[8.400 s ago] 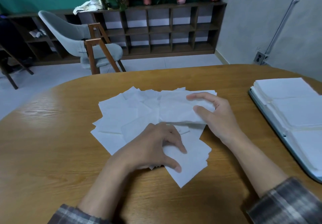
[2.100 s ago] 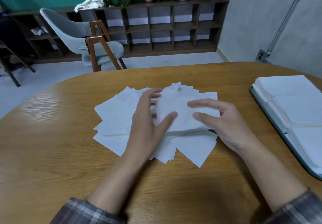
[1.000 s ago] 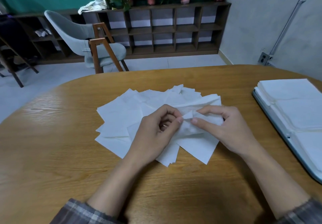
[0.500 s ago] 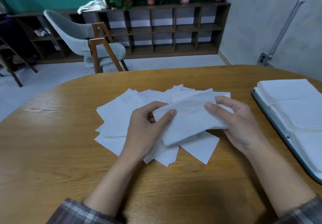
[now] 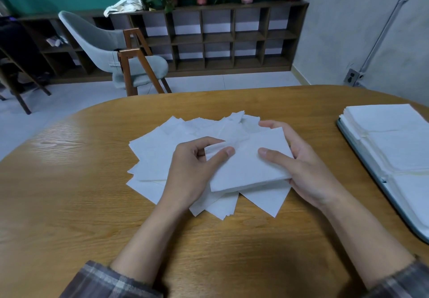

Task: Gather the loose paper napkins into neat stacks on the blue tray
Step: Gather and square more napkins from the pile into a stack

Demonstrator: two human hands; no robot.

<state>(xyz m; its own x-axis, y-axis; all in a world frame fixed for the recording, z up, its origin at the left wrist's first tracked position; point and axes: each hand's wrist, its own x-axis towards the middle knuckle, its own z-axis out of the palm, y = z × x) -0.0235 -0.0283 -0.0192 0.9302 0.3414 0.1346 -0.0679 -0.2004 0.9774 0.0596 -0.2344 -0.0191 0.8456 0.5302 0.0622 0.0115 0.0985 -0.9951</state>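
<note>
napkin stack [image 5: 248,170] now flatter between left hand [image 5: 190,172], right hand [image 5: 306,172]

Pinching a small squared stack of paper napkins [image 5: 250,165] from both sides: left grip [image 5: 190,170] with thumb on top near its left corner, right grip [image 5: 301,170] with thumb on top and fingers curled round its far right edge. Underneath, a loose overlapping spread of napkins [image 5: 157,154] on the wooden bench [image 5: 69,205]. Well apart to the right, a blue tray [image 5: 401,214] carrying neat white napkin stacks [image 5: 394,130].
</note>
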